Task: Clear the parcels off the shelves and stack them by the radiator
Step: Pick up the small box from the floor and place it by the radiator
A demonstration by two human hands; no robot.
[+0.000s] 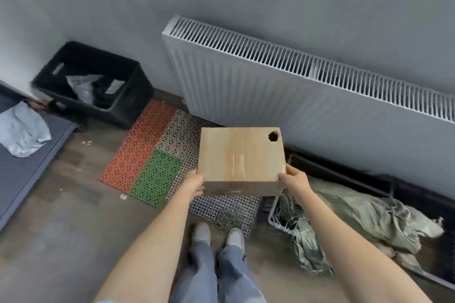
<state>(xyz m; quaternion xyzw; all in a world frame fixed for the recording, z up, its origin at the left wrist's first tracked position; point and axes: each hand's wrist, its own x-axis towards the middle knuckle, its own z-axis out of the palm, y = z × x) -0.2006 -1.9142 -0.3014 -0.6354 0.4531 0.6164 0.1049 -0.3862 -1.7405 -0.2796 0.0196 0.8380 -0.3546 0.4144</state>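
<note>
Both hands are gripping a cardboard box (241, 155) in front of the radiator (270, 81).
The left hand (195, 186) and right hand (293, 181) are curling around its near corners; a round hole is showing at the far corner, away from the fingers.

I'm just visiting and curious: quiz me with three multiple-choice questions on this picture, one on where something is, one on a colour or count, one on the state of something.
1. Where is the black crate?
A. In the corner, left of the radiator
B. On top of the radiator
C. Between the person's feet

2. How many hands hold the cardboard box?
A. None
B. One
C. Two

3. What marks the box's top?
A. A round hole near one corner
B. A big red sticker
C. Wide-open flaps

Answers: 1 A, it sits on the floor by the wall corner. 2 C, the left hand and right hand grip opposite near corners. 3 A, a dark hole shows at the far right corner.
</note>
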